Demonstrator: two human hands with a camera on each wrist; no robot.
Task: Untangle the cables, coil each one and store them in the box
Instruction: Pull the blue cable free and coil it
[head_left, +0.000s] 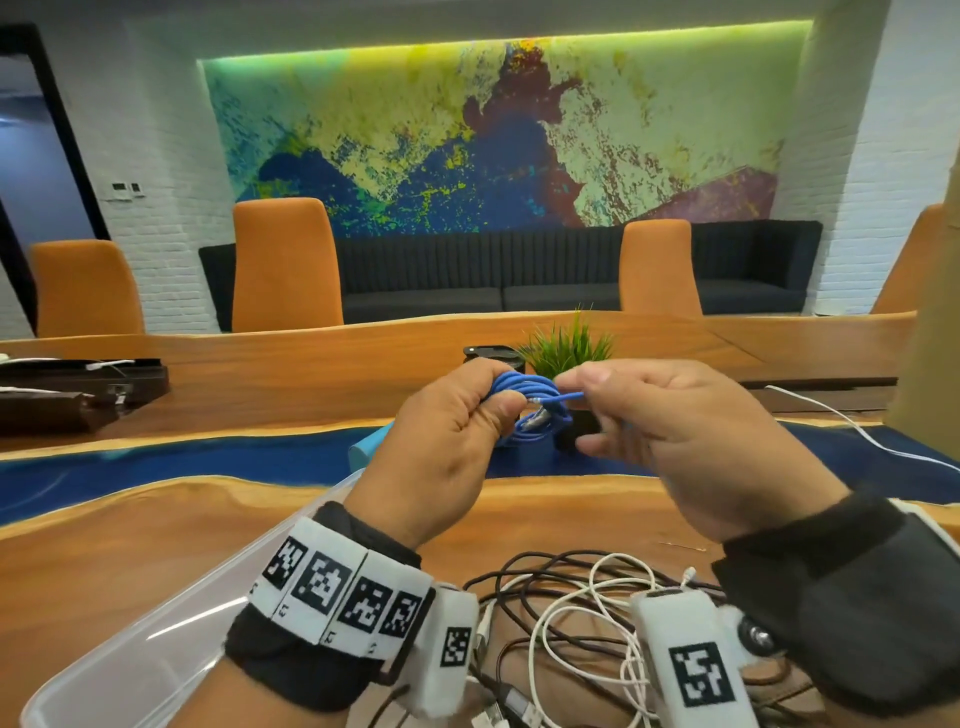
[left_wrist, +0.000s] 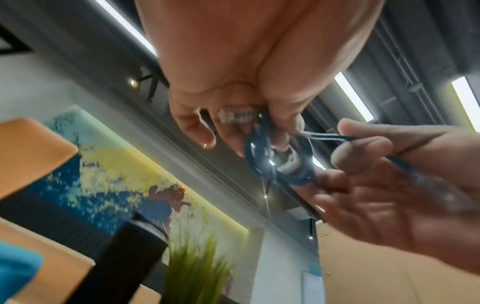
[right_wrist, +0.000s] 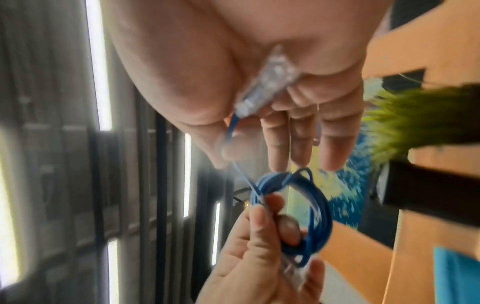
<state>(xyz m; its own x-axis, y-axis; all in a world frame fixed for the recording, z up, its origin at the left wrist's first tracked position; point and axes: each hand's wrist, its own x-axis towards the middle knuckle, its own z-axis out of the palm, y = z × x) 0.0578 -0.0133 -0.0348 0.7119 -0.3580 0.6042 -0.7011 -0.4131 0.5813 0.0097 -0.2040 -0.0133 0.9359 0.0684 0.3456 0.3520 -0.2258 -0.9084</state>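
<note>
My left hand (head_left: 470, 410) grips a small coil of blue cable (head_left: 524, 402) held up above the table. The coil (right_wrist: 309, 214) hangs round its fingers, and a clear plug lies in the left palm. My right hand (head_left: 597, 387) pinches the cable's free end (head_left: 569, 396) between thumb and forefinger, just right of the coil. A clear plug (right_wrist: 267, 82) on that end lies against the right palm. Below my wrists a tangle of white and dark cables (head_left: 582, 613) lies on the table. A clear plastic box (head_left: 171, 618) stands at the lower left.
A potted green plant (head_left: 569, 345) in a black pot stands behind my hands, beside a black object (head_left: 491, 353). A white cable (head_left: 852, 426) trails across the table at right. Dark trays (head_left: 72, 387) sit far left. Orange chairs (head_left: 283, 265) line the far edge.
</note>
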